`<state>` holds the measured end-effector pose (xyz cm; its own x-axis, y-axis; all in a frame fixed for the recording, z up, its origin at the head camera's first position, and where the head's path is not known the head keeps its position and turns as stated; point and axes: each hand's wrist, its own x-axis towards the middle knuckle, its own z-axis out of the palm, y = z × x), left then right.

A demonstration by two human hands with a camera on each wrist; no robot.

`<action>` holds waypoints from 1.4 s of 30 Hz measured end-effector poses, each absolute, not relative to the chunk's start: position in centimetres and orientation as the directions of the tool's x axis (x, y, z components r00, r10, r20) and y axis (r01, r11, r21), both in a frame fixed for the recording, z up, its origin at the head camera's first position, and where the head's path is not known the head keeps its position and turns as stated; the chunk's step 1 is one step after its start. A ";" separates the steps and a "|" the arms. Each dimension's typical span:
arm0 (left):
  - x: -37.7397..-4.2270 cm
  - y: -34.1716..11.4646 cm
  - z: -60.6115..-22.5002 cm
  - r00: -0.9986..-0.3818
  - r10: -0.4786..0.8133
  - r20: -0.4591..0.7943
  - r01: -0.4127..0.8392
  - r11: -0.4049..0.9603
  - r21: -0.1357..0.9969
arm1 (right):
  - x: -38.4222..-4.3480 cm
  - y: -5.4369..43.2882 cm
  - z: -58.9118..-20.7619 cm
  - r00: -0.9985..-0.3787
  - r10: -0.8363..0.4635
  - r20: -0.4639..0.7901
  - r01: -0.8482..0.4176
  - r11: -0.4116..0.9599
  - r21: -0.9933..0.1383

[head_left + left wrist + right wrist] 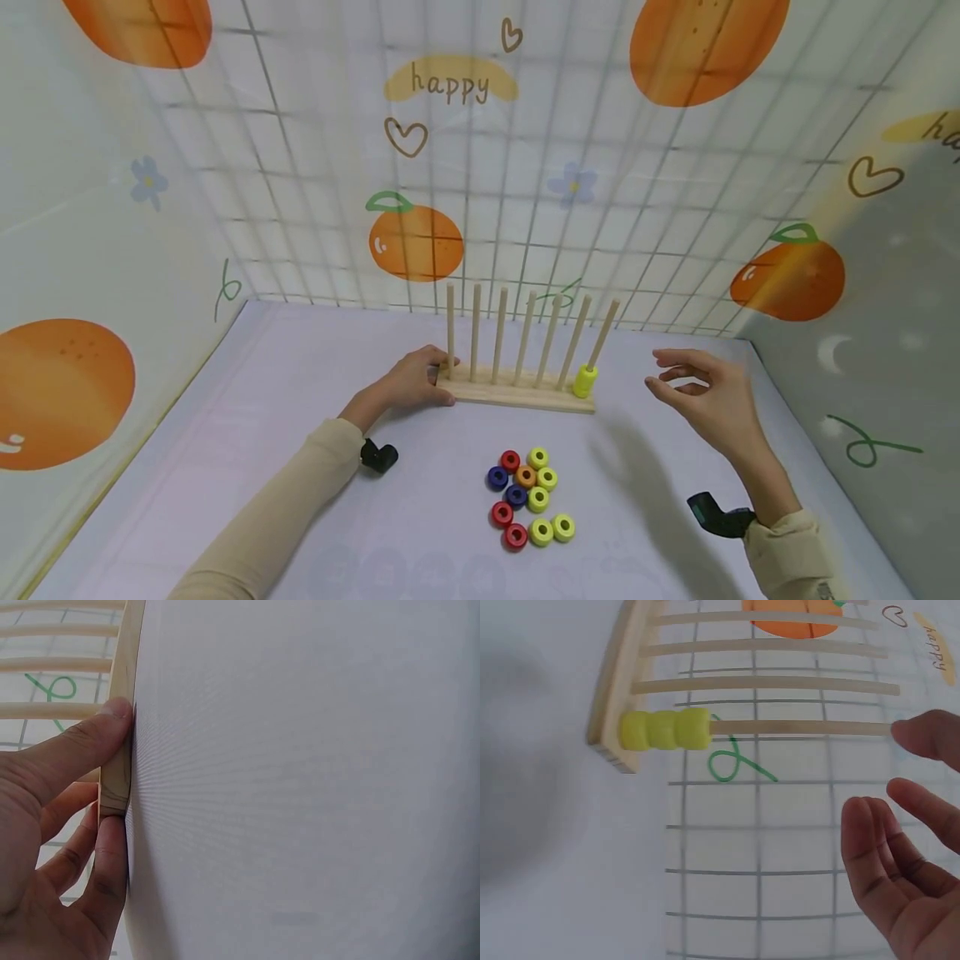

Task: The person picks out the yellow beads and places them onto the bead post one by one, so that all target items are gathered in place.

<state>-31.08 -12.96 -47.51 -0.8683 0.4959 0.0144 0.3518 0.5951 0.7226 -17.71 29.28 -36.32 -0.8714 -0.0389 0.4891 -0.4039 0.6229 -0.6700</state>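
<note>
A wooden peg rack [517, 395] with several upright pegs stands on the table. My left hand [411, 379] grips the left end of its base, thumb [90, 739] along the front and fingers around the end and behind. On the rightmost peg sit three yellow beads [665, 730], stacked down at the base. To the right of the rack, my right hand [708, 398] is raised with thumb and fingers apart and bent a little, holding nothing. In front of the rack lie loose ring beads: yellow [541, 532], red [515, 537], blue [497, 477] and one orange [526, 476].
A white cloth [390, 517] covers the table. Behind it rises a sheet with a grid and printed oranges [416, 243], and similar panels close in the left and right sides. Each wrist bears a black camera mount [720, 515].
</note>
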 end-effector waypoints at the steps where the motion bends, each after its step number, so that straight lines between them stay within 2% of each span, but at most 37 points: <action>1: -31.1 -12.9 -47.5 -0.870 0.493 0.015 0.351 0.597 0.721 | -17.5 29.3 -36.7 -0.876 -0.037 0.480 -0.398 0.615 -0.681; 12: -31.1 -12.9 -47.8 -0.872 0.489 0.017 0.361 0.618 0.699 | -15.5 29.3 -40.9 -0.927 -0.026 0.375 -0.318 0.588 -0.744; 19: -30.1 -13.4 -48.3 -0.890 0.455 -0.026 0.307 0.641 0.703 | -14.3 28.9 -42.8 -0.945 -0.064 0.320 -0.297 0.575 -0.763; 27: -30.6 -13.0 -48.1 -0.877 0.480 0.013 0.348 0.619 0.704 | -12.7 29.4 -44.6 -0.958 -0.047 0.284 -0.257 0.578 -0.774; 42: -31.1 -12.6 -47.5 -0.870 0.492 0.014 0.368 0.632 0.682 | -10.7 28.6 -46.7 -0.973 -0.059 0.223 -0.227 0.417 -0.880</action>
<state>-31.06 -12.61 -47.52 -0.8704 0.4921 0.0142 0.3684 0.6319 0.6819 -10.69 28.56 -46.71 -0.9730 -0.0594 0.2229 -0.2271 0.4168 -0.8802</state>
